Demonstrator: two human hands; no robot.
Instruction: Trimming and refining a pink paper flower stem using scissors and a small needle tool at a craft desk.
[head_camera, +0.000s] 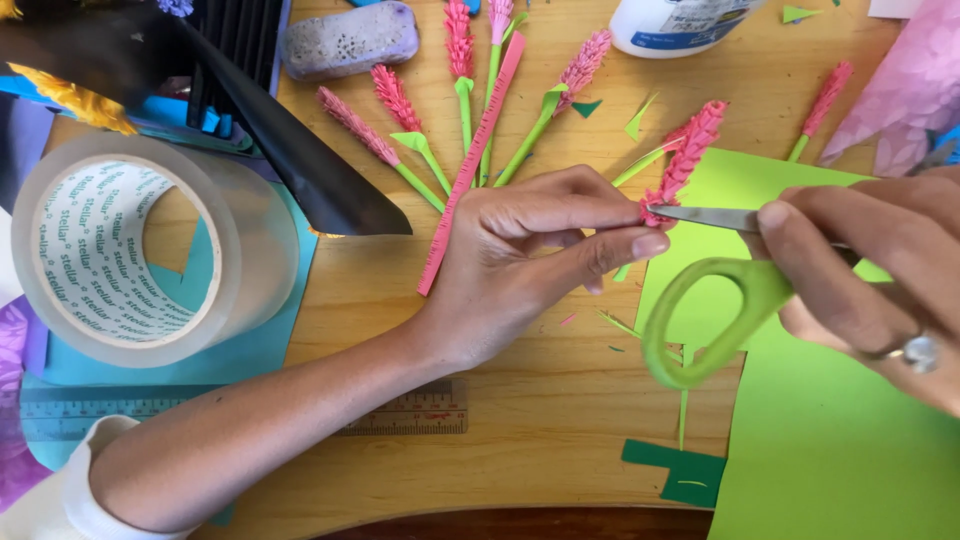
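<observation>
Overhead, the left hand (520, 255) pinches the base of a pink paper flower spike (685, 160) between thumb and fingertips, above the wooden table (520, 420). Just beside it, the right hand (880, 270) grips green-handled scissors (715, 315), fingers wrapped round, blade tip touching the spike, over a green paper sheet (830, 440)

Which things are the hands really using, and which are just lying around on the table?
In use:
left hand pinching the pink paper flower
right hand holding the green-handled scissors

Lying about:
roll of clear tape
finished paper flowers
ruler
glue bottle
light green paper sheet
</observation>
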